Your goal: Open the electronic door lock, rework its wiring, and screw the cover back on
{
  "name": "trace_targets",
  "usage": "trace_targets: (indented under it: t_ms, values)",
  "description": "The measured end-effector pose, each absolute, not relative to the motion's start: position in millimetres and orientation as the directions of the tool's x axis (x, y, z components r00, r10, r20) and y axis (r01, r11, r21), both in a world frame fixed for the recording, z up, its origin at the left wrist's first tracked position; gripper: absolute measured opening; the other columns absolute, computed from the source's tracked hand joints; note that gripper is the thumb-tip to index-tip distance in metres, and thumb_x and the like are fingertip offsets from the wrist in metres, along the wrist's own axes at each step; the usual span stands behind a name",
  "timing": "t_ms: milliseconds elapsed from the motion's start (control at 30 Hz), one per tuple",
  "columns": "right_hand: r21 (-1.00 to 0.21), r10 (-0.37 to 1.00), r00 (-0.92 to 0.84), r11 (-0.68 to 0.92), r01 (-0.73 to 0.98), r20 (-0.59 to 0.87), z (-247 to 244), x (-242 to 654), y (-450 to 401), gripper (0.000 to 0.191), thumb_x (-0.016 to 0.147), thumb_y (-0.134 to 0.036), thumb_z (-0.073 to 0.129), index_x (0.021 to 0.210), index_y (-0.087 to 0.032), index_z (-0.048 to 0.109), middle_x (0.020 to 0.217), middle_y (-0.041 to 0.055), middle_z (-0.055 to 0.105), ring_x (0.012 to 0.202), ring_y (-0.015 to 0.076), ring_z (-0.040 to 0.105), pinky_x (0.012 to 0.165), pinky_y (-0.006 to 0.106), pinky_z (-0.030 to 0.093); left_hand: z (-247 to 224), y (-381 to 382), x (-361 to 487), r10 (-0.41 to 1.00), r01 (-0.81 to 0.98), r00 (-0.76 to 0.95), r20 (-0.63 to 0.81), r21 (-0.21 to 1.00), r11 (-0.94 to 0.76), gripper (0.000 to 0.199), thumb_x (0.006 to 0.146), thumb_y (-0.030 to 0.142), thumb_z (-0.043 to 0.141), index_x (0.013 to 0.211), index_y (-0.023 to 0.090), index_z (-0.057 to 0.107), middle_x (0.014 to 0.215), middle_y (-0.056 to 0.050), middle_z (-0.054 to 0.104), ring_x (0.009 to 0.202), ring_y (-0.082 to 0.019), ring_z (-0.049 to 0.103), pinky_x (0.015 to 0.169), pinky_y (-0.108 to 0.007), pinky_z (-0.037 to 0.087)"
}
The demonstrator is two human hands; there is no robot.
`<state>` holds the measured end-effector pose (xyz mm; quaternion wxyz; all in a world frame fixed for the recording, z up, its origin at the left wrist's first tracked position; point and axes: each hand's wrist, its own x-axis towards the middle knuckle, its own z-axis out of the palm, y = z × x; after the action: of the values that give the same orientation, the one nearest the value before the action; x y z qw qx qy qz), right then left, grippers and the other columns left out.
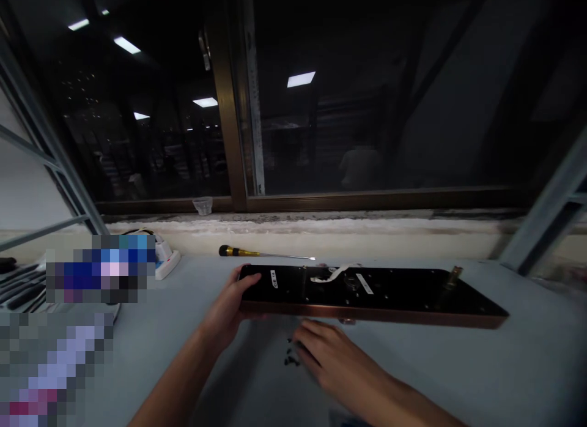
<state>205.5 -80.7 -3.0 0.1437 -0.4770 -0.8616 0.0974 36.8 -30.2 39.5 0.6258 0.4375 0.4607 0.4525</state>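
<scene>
A long black panel with a copper-coloured edge (380, 292) lies across the grey table (504, 378). My left hand (229, 308) grips the panel's left end, thumb on top. My right hand (328, 353) rests palm down on the table just in front of the panel, fingers spread over several small dark screws (290, 355). A white strip (330, 273) and a short brass post (452, 279) sit on the panel's top face.
A screwdriver with a black and yellow handle (261, 253) lies behind the panel near the window sill. A white power strip (166, 260) and dark tools (21, 286) lie at the left. A small clear cup (202, 205) stands on the sill. Metal shelf frames flank both sides.
</scene>
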Motion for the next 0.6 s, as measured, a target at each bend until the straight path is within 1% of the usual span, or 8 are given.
trace_targets:
  t_ms: [100,267,433,533,600]
  values:
    - [-0.294,0.849,-0.503,0.527,0.797,0.161,-3.6,206.2,-80.6,0.023,0.079,-0.001,0.04,0.08,-0.012,0.06,0.081,0.0069,0.061,0.076,0.0186,0.06,0.072,0.033,0.048,40.8,-30.2,38.6,0.971,-0.19,0.135,-0.198,0.957,0.221,0.026,0.075,0.034,0.055,0.097,0.023,0.047,0.082,-0.002,0.054,0.069,-0.016,0.057,0.05,-0.026,0.049]
    - [-0.278,0.844,-0.506,0.537,0.797,0.178,-2.6,208.3,-81.8,0.025,0.077,-0.001,0.038,0.077,-0.013,0.06,0.078,0.0062,0.06,0.073,0.0176,0.059,0.068,0.031,0.048,42.6,-28.9,37.4,0.964,-0.208,0.13,-0.231,0.944,0.255,0.025,0.077,0.029,0.052,0.101,0.024,0.047,0.083,-0.002,0.053,0.067,-0.016,0.057,0.051,-0.027,0.05]
    - [-0.239,0.846,-0.493,0.532,0.813,0.204,-2.4,211.0,-82.7,0.025,0.075,0.001,0.036,0.077,-0.012,0.057,0.077,0.0073,0.06,0.071,0.0172,0.059,0.064,0.029,0.045,42.6,-23.8,26.3,0.955,-0.166,0.225,-0.191,0.959,0.23,0.025,0.075,0.027,0.054,0.1,0.022,0.05,0.085,-0.002,0.054,0.066,-0.015,0.056,0.049,-0.026,0.05]
    - [-0.265,0.868,-0.444,0.492,0.829,0.222,-1.1,213.2,-83.1,0.023,0.076,-0.002,0.036,0.076,-0.013,0.055,0.069,0.0055,0.061,0.065,0.0161,0.059,0.056,0.025,0.04,42.5,-19.4,15.7,0.938,-0.119,0.295,-0.18,0.968,0.223,0.028,0.075,0.028,0.056,0.103,0.022,0.052,0.087,-0.002,0.053,0.067,-0.015,0.055,0.047,-0.025,0.05]
    - [-0.312,0.883,-0.409,0.464,0.829,0.229,0.0,214.0,-83.6,0.021,0.078,-0.006,0.037,0.075,-0.015,0.056,0.063,0.0036,0.06,0.056,0.0136,0.057,0.051,0.024,0.036,43.2,-16.8,8.2,0.919,-0.093,0.347,-0.188,0.968,0.234,0.032,0.075,0.027,0.057,0.107,0.022,0.052,0.09,-0.003,0.052,0.066,-0.014,0.055,0.047,-0.026,0.051]
